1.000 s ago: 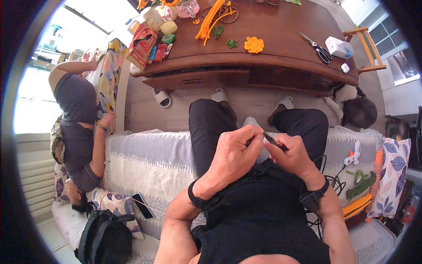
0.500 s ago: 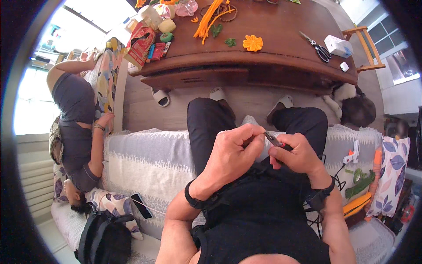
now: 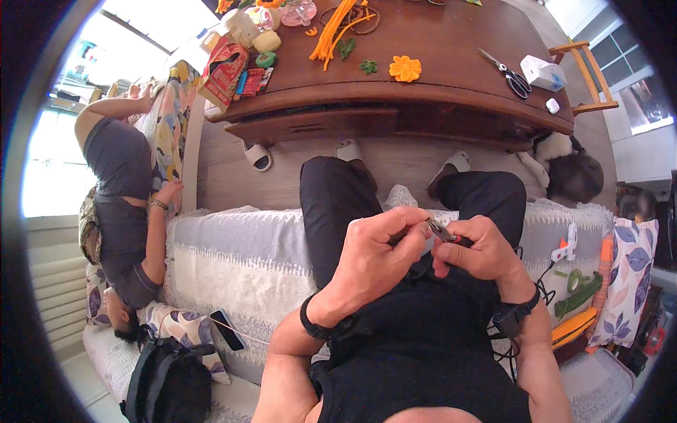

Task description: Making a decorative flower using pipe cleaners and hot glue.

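Observation:
My right hand [image 3: 481,250] grips small pliers [image 3: 443,230] with red handles over my lap. My left hand [image 3: 377,250] pinches something small at the pliers' tip; what it is stays hidden between the fingers. Both hands meet above my dark trousers as I sit on a grey-and-white sofa [image 3: 240,261]. On the brown wooden table [image 3: 423,99] ahead lie an orange crafted flower [image 3: 405,68], small green pieces [image 3: 367,66], orange pipe cleaners [image 3: 333,32] and scissors [image 3: 509,72].
Another person [image 3: 127,204] lies on the sofa to my left, with a phone [image 3: 227,329] and a black backpack [image 3: 166,384] nearby. A white box [image 3: 542,72] and a snack bag [image 3: 224,70] sit on the table. A dog [image 3: 571,173] rests by the table. Cushions lie at right.
My hands stay together over my lap, and have shifted slightly. The person on the left has not moved.

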### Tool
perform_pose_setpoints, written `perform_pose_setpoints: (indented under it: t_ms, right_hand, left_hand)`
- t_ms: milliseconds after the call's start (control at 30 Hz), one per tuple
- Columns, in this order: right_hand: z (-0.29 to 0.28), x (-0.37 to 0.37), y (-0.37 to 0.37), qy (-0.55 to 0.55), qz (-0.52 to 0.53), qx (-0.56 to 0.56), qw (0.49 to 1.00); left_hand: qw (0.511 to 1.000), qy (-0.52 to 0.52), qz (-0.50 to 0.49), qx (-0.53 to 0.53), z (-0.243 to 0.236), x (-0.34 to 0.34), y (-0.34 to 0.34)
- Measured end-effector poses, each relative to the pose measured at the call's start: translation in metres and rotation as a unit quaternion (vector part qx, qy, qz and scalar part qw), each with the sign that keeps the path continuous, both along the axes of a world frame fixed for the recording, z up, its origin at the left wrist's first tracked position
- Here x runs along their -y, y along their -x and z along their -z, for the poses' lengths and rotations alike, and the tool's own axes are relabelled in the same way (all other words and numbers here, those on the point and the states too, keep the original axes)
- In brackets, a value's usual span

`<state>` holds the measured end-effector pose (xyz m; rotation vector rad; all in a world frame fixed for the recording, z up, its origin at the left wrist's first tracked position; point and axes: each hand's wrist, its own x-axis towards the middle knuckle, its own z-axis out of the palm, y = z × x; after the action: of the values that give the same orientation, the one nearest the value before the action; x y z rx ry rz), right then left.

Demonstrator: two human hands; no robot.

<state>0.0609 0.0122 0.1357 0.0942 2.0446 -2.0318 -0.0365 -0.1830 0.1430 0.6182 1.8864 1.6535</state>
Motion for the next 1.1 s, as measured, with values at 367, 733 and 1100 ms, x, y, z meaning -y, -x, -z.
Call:
perform_pose_setpoints:
  t_ms: [367,733,1100]
  right_hand:
    - [0.003,-0.002,-0.002,0.02,0.004,0.019,1.0]
    - [0.01,-0.005,-0.003,0.039,0.001,0.013,0.999]
    - [0.016,-0.006,-0.004,0.083,-0.012,0.016,0.996]
  left_hand:
    - [1.0,-0.008,-0.016,0.0,0.001,0.0,-0.001]
    - [1.0,-0.007,-0.003,-0.016,0.001,-0.001,0.001]
    - [0.997,-0.018,-0.009,0.069,0.002,0.0,0.001]
